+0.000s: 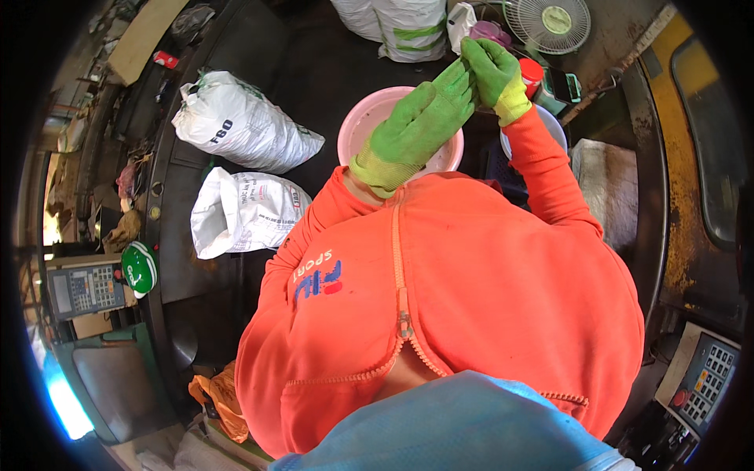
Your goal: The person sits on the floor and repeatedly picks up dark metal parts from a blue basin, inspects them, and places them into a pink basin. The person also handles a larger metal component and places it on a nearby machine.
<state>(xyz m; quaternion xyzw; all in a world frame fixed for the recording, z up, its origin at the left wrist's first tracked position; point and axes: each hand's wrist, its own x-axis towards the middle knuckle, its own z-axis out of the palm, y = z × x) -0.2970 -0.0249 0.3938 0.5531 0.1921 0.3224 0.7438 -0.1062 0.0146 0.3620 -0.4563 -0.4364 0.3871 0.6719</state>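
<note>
Both my hands wear green coated gloves with yellow-green knit cuffs. My left hand (420, 125) is held over a pink basin (346, 129), its fingers stretched out and close together, pointing up and right. My right hand (495, 74) is closed at the left hand's fingertips, its fingers bent and seeming to pinch the end of the left glove. The fingertips overlap, so the exact grip is partly hidden. The basin sits beneath, mostly covered by my left hand and forearm, and its contents are hard to make out.
Two white sacks (243, 125) lie left of the basin, the nearer one open-mouthed. Other white sacks (408, 31) stand at the back. Far right are a fan (556, 20), a red-lidded container (532, 74) and a phone (561, 83). A pale block (605, 188) and keypad panel (707, 381) flank my right.
</note>
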